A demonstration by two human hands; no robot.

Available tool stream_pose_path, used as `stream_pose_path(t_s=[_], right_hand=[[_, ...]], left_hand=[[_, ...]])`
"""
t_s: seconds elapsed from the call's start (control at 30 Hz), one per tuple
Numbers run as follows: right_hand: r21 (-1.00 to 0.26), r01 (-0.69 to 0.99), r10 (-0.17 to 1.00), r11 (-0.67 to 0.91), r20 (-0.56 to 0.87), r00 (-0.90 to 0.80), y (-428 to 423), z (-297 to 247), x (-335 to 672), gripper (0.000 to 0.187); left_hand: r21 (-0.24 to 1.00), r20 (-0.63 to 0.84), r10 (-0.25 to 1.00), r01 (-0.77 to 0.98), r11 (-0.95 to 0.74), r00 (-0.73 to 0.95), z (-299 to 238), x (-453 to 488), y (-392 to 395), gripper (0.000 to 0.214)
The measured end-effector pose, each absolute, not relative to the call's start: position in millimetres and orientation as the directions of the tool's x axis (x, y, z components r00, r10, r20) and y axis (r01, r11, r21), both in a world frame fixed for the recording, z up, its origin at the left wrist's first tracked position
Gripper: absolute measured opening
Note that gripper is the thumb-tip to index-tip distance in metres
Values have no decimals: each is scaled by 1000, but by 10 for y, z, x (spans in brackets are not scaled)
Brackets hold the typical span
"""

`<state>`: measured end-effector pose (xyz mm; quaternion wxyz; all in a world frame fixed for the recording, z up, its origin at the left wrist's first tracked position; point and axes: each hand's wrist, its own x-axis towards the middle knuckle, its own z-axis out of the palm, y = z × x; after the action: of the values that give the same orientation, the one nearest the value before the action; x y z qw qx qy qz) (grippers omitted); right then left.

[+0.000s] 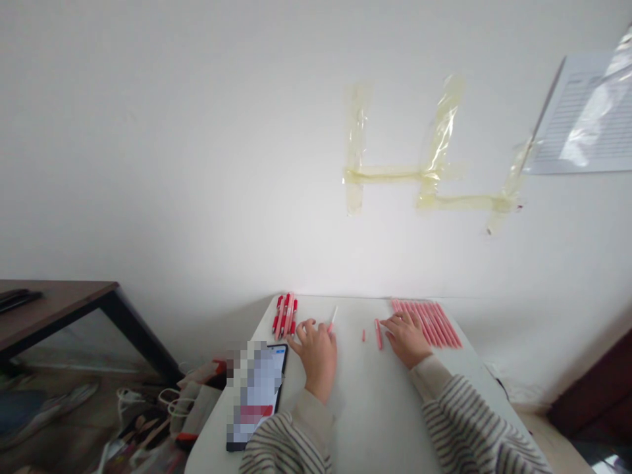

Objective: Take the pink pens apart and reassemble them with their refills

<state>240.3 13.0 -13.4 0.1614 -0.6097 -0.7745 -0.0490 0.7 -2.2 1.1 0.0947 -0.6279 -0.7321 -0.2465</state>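
My left hand (316, 349) rests on the white table (365, 408), fingers curled around a thin white and pink pen part (332, 318) that sticks up past the fingertips. Just left of it lies a small bundle of red and pink pens (285, 315). My right hand (405, 336) lies on the table with fingers bent, its tips at a single pink tube (378, 333). A row of several pink tubes (428, 322) lies to the right of that hand. A tiny pink piece (363, 335) sits between my hands.
A phone (257, 395) lies at the table's left edge. Bags and clutter (162, 421) cover the floor to the left, beside a dark wooden desk (54, 309). The wall ahead carries yellowed tape strips (424, 178) and a taped sheet of paper (587, 118).
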Motion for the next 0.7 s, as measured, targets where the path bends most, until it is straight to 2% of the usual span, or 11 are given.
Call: stream_pose_path(t_s=[0.3, 0.47, 0.7], right_hand=[[-119, 958, 922, 259, 325, -209, 122, -113, 2401, 35], [-135, 956, 921, 259, 332, -202, 116, -98, 2400, 34], [-114, 948, 846, 297, 492, -206, 146, -152, 2426, 31]], left_hand=[[273, 490, 844, 958, 90, -219, 24, -41, 18, 29], [322, 483, 843, 944, 77, -234, 52, -29, 19, 22], [473, 424, 877, 881, -3, -225, 92, 26, 7, 16]])
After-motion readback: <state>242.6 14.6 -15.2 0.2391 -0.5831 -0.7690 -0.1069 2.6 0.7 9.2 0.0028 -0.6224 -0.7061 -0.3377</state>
